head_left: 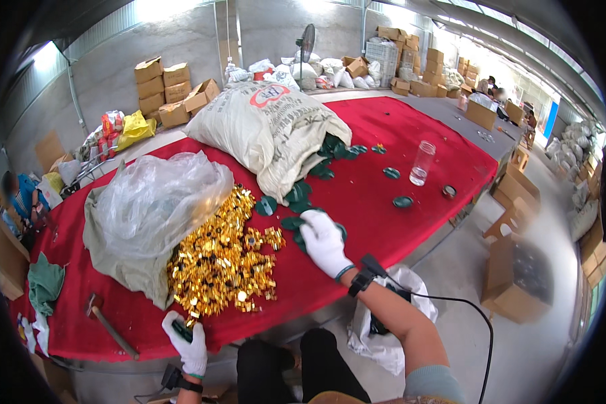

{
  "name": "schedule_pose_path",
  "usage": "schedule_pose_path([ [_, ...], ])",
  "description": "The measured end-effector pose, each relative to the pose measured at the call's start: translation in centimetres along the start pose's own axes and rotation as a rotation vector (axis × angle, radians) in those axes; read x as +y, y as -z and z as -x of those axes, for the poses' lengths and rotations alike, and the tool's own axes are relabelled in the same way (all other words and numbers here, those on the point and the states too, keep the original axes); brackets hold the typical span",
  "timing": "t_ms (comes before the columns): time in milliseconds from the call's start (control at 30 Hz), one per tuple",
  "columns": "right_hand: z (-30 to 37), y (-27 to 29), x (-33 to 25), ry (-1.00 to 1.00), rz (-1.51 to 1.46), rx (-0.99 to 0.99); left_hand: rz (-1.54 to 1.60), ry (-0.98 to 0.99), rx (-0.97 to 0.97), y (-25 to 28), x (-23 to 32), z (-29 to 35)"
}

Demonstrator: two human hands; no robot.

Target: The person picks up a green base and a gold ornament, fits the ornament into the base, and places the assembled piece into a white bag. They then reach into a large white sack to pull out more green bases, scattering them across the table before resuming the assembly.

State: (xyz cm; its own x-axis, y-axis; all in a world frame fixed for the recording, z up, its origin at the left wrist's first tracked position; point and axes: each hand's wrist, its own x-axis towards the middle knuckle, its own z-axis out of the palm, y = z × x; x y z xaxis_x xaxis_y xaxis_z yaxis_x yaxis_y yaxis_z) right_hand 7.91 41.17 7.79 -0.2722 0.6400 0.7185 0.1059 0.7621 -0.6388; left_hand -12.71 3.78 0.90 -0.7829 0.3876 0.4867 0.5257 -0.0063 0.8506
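Note:
My left hand [194, 349], in a white glove, is closed around a dark green disc-like piece [182, 330] at the table's near edge. Just beyond it, a heap of shiny gold pieces [222, 259] spills from a sack lined with clear plastic [161, 195]. My right hand [324, 244], also gloved, lies over several dark green discs right of the heap, fingers stretched out and partly hidden at the tips. Another green disc [266, 206] lies beside the heap. More green discs [331, 147] come out of a large white woven sack [262, 124].
A red cloth [384, 222] covers the table. On it are a clear jar [422, 163], a small round tin [449, 192] and a hammer [113, 328]. Below the right edge sits an open white bag [400, 310]; cartons [515, 269] and a stool [508, 219] stand on the floor.

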Motion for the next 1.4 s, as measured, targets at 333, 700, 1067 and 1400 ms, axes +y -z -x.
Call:
schedule_pose_path([
  [333, -21.7, -8.4, 24.1, -0.153, 0.874, -0.352, 0.344, 0.489, -0.067, -4.5, -0.5, -7.9],
  [700, -28.8, -16.4, 35.2, 0.024, 0.570, -0.578, 0.023, 0.665, -0.071, -2.3, 3.3, -10.6],
  [1067, -41.5, -27.3, 30.7, 0.147, 0.433, -0.658, -0.075, 0.799, -0.115, -1.0, 2.9, -6.0],
  [1400, -40.8, -25.7, 32.4, 0.178, 0.424, -0.728, -0.120, 0.777, -0.119, -1.2, 4.2, -6.5],
])
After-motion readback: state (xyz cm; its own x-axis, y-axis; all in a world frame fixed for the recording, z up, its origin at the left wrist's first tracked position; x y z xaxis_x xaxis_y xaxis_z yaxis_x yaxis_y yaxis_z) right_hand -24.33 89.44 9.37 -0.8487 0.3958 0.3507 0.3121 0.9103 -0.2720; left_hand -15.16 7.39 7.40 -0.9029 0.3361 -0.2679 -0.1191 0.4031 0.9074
